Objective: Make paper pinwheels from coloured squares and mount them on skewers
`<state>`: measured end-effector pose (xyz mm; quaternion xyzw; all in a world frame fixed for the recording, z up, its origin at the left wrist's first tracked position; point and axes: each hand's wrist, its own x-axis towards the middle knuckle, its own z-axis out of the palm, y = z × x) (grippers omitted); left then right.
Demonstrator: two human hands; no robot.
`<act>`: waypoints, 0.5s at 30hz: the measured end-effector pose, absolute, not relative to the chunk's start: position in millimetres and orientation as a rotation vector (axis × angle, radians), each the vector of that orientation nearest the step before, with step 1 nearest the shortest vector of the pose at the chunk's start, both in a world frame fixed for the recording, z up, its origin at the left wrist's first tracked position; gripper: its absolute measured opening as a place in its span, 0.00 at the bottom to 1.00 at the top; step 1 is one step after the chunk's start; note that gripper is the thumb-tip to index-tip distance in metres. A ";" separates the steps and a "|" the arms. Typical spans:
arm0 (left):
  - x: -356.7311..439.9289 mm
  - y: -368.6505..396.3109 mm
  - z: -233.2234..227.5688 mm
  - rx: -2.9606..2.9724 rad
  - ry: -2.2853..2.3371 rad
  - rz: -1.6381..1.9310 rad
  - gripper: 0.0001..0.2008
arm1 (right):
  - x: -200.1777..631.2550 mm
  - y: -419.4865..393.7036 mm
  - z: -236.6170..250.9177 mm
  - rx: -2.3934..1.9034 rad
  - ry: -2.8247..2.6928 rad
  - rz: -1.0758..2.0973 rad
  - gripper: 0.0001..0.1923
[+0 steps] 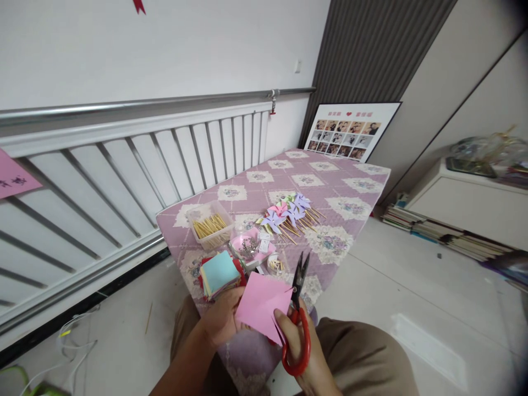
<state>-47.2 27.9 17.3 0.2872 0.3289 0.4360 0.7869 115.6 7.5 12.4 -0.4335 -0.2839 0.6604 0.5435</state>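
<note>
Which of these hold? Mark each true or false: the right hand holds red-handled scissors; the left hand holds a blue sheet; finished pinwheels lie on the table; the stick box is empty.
1. The right hand holds red-handled scissors. True.
2. The left hand holds a blue sheet. False: it holds a pink sheet; blue paper tops the paper stack.
3. Finished pinwheels lie on the table. True.
4. The stick box is empty. False: it holds wooden sticks.
</note>
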 end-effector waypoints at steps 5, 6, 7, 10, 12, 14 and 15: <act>-30.7 13.6 4.4 0.496 0.519 1.003 0.23 | 114.9 11.0 7.7 -1.019 -0.625 1.473 0.25; -25.4 10.9 1.4 0.502 0.515 1.049 0.22 | 114.0 11.4 9.2 -1.017 -0.629 1.465 0.24; -19.8 9.0 -0.9 0.513 0.524 1.102 0.21 | 113.0 11.8 11.1 -1.018 -0.640 1.459 0.24; -5.2 9.2 -1.2 0.491 0.626 1.229 0.15 | 110.5 12.3 13.8 -1.048 -0.705 1.415 0.23; -0.9 14.5 3.2 0.473 0.695 1.268 0.13 | 111.2 11.5 9.5 -1.078 -0.736 1.398 0.23; -2.2 22.5 8.7 0.473 0.758 1.290 0.12 | 115.1 9.6 -0.2 -1.086 -0.714 1.407 0.24; -4.5 26.7 11.2 0.471 0.798 1.305 0.12 | 118.4 8.1 -6.1 -1.081 -0.698 1.422 0.25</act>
